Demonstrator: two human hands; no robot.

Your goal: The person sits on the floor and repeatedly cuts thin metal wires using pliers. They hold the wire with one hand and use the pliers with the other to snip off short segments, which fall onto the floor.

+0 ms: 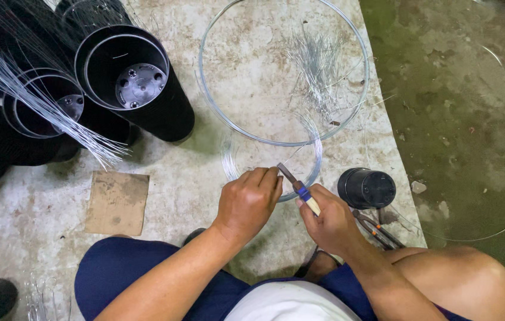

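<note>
Left hand (248, 201) closed on small wire coil (271, 156), apparently pinching its strand; right hand (330, 223) gripping pliers (299, 189) whose tip meets that coil, beside black pot (366, 188).

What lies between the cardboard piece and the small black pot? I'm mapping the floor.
In the head view, both hands: left hand, right hand holding pliers, on the wire coil.

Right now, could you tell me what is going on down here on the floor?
A person sits over a concrete floor, working on a small coil of thin wire. The left hand pinches the wire, while the right hand holds pliers at the coil. A larger wire hoop and loose cut wire pieces lie beyond, with black plastic pots to the left.
</note>
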